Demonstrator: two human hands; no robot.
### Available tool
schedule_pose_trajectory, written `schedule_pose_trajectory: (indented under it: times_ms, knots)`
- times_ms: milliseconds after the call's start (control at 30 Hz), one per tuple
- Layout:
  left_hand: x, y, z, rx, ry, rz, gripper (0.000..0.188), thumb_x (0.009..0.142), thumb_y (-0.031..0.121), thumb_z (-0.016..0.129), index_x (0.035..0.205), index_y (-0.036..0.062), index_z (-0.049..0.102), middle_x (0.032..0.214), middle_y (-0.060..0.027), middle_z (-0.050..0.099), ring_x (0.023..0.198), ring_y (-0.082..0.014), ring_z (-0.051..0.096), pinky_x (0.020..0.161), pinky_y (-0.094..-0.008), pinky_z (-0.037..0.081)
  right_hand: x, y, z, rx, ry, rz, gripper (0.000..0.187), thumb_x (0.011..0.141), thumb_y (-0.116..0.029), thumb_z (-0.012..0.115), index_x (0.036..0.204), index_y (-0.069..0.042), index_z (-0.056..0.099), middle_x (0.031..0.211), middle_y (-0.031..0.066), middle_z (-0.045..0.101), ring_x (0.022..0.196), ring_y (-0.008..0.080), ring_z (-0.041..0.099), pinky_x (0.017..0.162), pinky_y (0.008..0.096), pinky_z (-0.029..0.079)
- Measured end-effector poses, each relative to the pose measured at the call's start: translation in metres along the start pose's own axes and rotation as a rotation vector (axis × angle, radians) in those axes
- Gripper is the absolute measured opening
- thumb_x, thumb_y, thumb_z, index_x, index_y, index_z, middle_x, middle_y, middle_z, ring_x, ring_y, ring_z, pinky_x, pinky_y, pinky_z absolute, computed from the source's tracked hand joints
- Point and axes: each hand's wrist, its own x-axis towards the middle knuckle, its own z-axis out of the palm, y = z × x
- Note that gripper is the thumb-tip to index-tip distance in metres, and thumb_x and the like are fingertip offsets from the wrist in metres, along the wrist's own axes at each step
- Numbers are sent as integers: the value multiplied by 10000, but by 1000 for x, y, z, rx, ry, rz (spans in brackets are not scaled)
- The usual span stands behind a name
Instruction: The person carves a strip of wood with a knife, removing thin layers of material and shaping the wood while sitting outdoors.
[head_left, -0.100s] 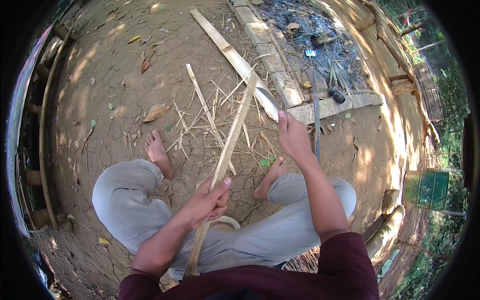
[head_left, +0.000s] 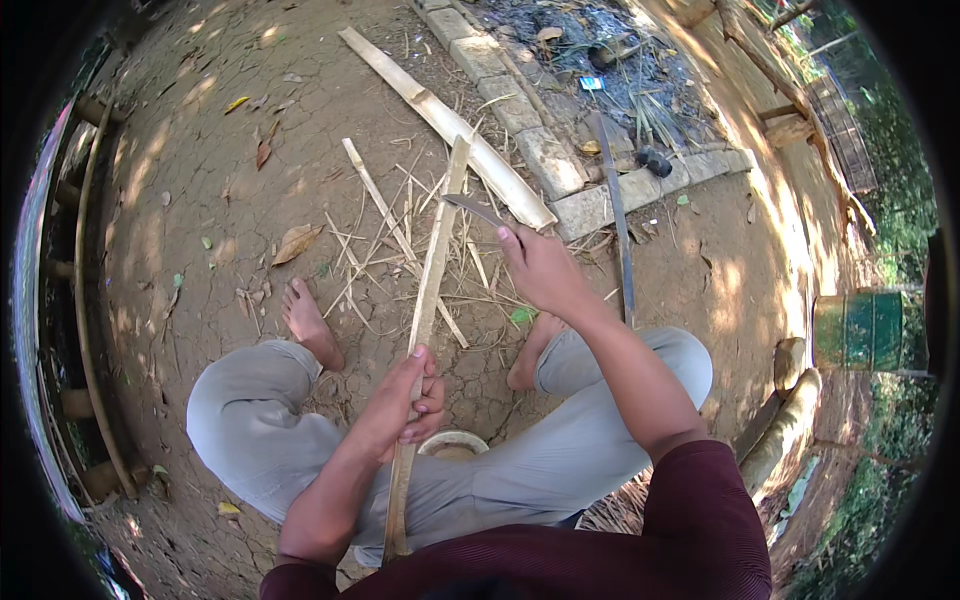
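My left hand (head_left: 405, 402) is closed round a long, narrow bamboo strip (head_left: 432, 270), which runs from my lap up and away from me. In my right hand (head_left: 540, 268) is a knife (head_left: 476, 208) with a slightly curved blade; my fingers hide its handle. The blade's tip overlaps the strip near its far end, and I cannot tell whether it touches. Beyond both hands a wide split bamboo piece (head_left: 440, 112) lies on the ground. Thin bamboo shavings (head_left: 400, 250) and a narrower strip (head_left: 378, 195) are scattered between my bare feet.
A long dark blade (head_left: 615, 215) leans over a brick border (head_left: 560, 165) at the right. Inside the border are ashes (head_left: 560, 60) and a dark cylindrical object (head_left: 654, 162). A pale round rim (head_left: 453, 440) shows between my legs. A green drum (head_left: 858, 330) stands far right.
My right hand has come left and nearer, bringing the knife blade from over the wide bamboo piece to the strip. The strip now stands more upright, and the whole view has shifted a little.
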Motion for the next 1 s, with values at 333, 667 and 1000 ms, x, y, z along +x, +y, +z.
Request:
schedule_pose_trajectory:
  times_ms: [333,667,1000]
  knots:
    - [25,0,30,57,111,115,384,1058,465,320,1054,88,393,707,-67,486,372,-115,383,318,-245,261,13,88,-159,-137,81,140,493,888,-467,685,771,4,600,677,150,634,626,257,634,635,417,519]
    - [9,2,81,249,164,118,379,1070,429,321,1082,67,434,752,-55,496,412,-109,406,352,-235,303,-92,450,-63,-203,273,650,375,742,-364,808,811,-24,667,812,196,700,780,373,695,672,457,530]
    - [-80,15,210,404,358,291,353,1083,381,325,1108,53,451,751,-59,490,426,-102,404,373,-240,309,-156,482,20,-127,233,856,302,765,-292,781,850,-21,678,838,203,696,801,376,695,675,459,533]
